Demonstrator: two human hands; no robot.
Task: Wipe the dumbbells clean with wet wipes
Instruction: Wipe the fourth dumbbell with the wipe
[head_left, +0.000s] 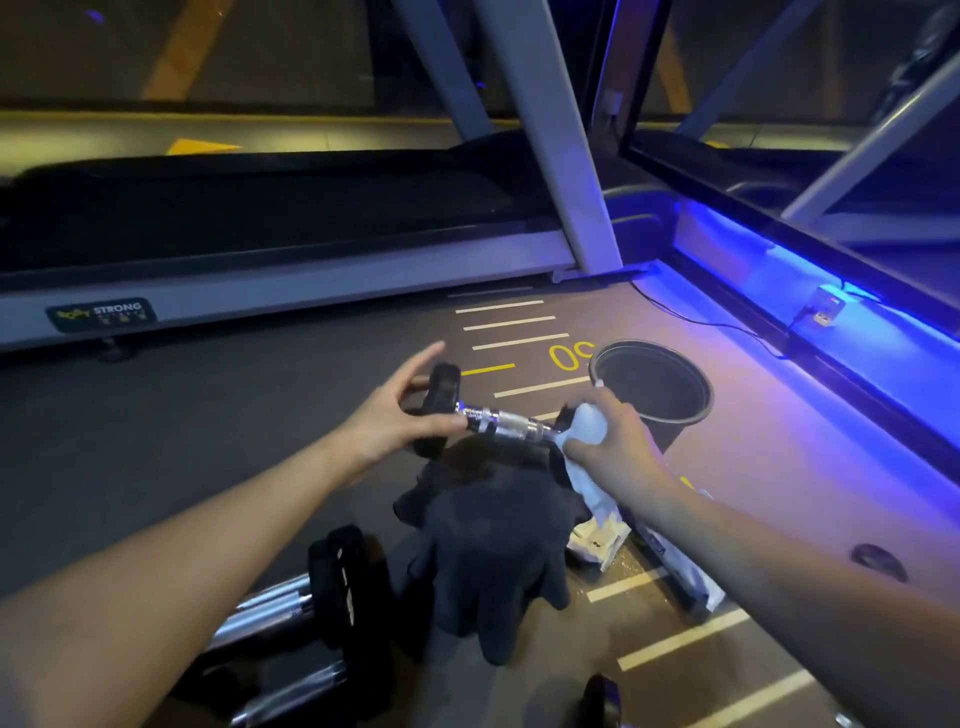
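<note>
Nearest the lens: two more dumbbells (291, 639) low on the left, chrome bars side by side on the floor (156, 441), not yet in hand. Beyond them, a dark cloth (498, 545) heaped between the forearms. Past that, a black bin (655, 389) standing just behind the right hand. Held above the cloth, one small dumbbell (498, 418), long axis running left to right, tilted slightly down toward the right. Left hand (395, 415) at the left head, fingers spread wide, only fingertips steadying the bar. Right hand (613, 441) closed around a white wipe (584, 441), pressed over the right head. Likely next: sliding the wipe leftward along the bar.
</note>
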